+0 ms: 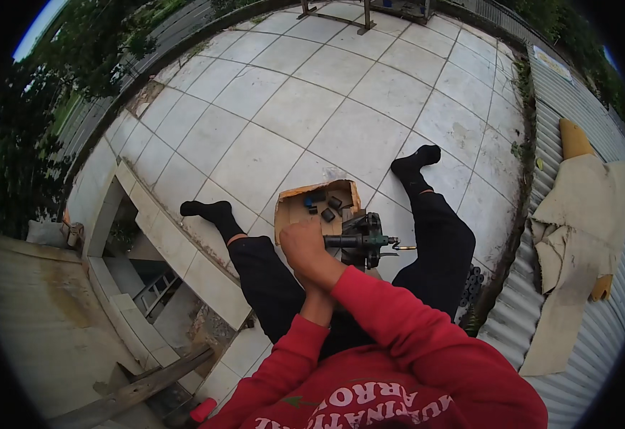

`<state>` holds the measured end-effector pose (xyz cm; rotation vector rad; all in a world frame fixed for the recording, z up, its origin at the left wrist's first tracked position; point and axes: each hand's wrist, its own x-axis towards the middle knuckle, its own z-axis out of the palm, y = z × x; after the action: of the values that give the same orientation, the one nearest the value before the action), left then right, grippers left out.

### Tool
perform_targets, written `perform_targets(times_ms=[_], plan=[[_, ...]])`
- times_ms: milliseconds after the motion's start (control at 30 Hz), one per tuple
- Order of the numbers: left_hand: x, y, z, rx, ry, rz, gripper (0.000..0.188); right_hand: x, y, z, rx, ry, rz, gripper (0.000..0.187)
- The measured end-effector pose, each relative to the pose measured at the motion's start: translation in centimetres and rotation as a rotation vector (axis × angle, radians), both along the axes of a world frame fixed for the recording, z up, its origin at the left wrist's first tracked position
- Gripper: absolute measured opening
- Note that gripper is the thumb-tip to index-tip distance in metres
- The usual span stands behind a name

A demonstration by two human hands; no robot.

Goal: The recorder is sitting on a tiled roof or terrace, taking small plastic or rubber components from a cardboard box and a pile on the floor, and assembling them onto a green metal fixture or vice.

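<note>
My right hand [303,245] is closed in a fist beside the left end of a dark cylinder [345,241]. What it grips, if anything, is hidden under the fingers. My left hand [315,287] lies beneath the right wrist, its fingers out of sight. The cylinder runs sideways into a dark green bench vise [372,239], whose metal handle [402,247] points right. Just ahead of my hands, an open cardboard box [289,211] contains several short black cylindrical pieces [328,214] and a small blue-ended piece [308,202].
My legs in black trousers [438,239] spread either side of the box on white floor tiles [277,100]. A stairwell opening [159,293] lies at left. Corrugated roofing [520,314] with tan sheets [584,200] borders the right. A wooden beam [137,390] is lower left.
</note>
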<state>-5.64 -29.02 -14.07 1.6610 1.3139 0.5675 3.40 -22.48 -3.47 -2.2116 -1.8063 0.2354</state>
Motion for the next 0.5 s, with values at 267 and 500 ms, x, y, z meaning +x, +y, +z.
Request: perform_targets(times_ms=[267, 500], plan=[[5.0, 1.8, 3.2, -0.129, -0.436, 0.031, 0.044, 0.0, -1.5, -0.9, 0.207, 0.14, -0.072, 0.012], [-2.6, 2.0, 3.5, -0.556, -0.79, -0.09, 0.048, 1.8, -9.0, 1.5, 0.574, 0.223, 0.17, 0.023]])
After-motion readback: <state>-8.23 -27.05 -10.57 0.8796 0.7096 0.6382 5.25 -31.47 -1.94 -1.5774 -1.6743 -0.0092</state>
